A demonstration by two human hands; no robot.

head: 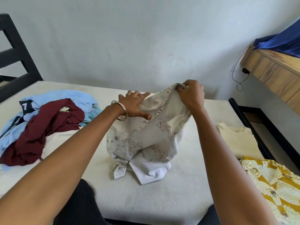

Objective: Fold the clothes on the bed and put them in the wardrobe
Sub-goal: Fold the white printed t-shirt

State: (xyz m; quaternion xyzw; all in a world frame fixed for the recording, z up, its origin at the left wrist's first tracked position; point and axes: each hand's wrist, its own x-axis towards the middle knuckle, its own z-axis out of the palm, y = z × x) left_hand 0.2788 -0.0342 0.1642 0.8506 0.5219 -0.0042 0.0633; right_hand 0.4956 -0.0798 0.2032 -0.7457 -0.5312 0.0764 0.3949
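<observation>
Right hand (191,95) was fisted round the top edge of the white printed garment (146,137), holding it up off the bed (162,200). That hand was the high point; the cloth hung down and toward the person from it, lower end bunched on the mattress with a knotted bit and a plain white flap lying nearest the body.

Left hand (134,104) was just beside the right, lower and to its left, fingers spread fairly straight and lying on the upper slope of the same cloth. Thumb touched the fabric; I couldn't tell if it pinched anything.

Key relation: garment's long axis ran roughly vertical, from the right fist down to the mattress, not flat. My read: it needs shaking out or laying flat before any fold. The left hand was nearer the free fabric, so it looked best placed to find a second corner or seam.

Unfolded pile, maroon garment (48,127) over light blue garment (65,96), lay well left of the left hand. Folded cream top (237,142) and yellow patterned shirt (272,189) lay right of and below the right arm. Wardrobe was not in view.
</observation>
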